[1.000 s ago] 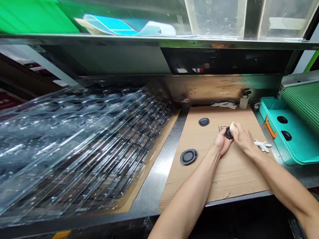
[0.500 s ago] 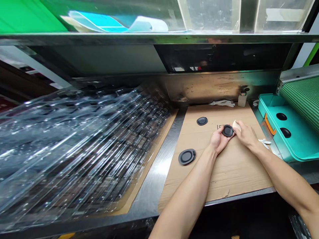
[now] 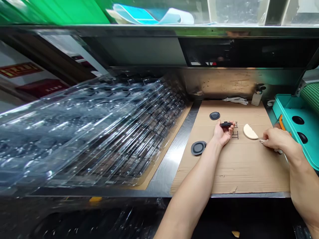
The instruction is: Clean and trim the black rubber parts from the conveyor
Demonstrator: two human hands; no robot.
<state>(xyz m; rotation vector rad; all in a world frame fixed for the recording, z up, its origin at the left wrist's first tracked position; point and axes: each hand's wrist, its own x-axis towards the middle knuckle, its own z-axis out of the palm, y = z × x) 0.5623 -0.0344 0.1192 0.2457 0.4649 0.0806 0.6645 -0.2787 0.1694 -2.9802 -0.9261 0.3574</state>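
Observation:
My left hand (image 3: 223,132) is closed around a small black round plastic piece (image 3: 225,124), tilted so that its edge faces me. At the right edge of the cardboard sheet (image 3: 239,166), my right hand (image 3: 279,138) pinches a white cloth (image 3: 261,141), mostly hidden under the fingers. Between the hands a cream sponge pad (image 3: 250,131) with one straight side lies on the cardboard. Two more black round pieces rest on the left part of the sheet, one far piece (image 3: 214,115) and one nearer piece (image 3: 198,147).
Stacked clear plastic trays (image 3: 112,132) fill the left of the steel bench. A teal bin (image 3: 309,146) on the right holds two black round pieces. Behind the cardboard are a small bottle (image 3: 256,97) and white gloves (image 3: 236,100). A metal shelf (image 3: 159,31) crosses above.
My right hand has put the sponge pad down on the cardboard and moved right to the white cloth. The black piece in my left hand has tipped edge-on. The view has shifted left.

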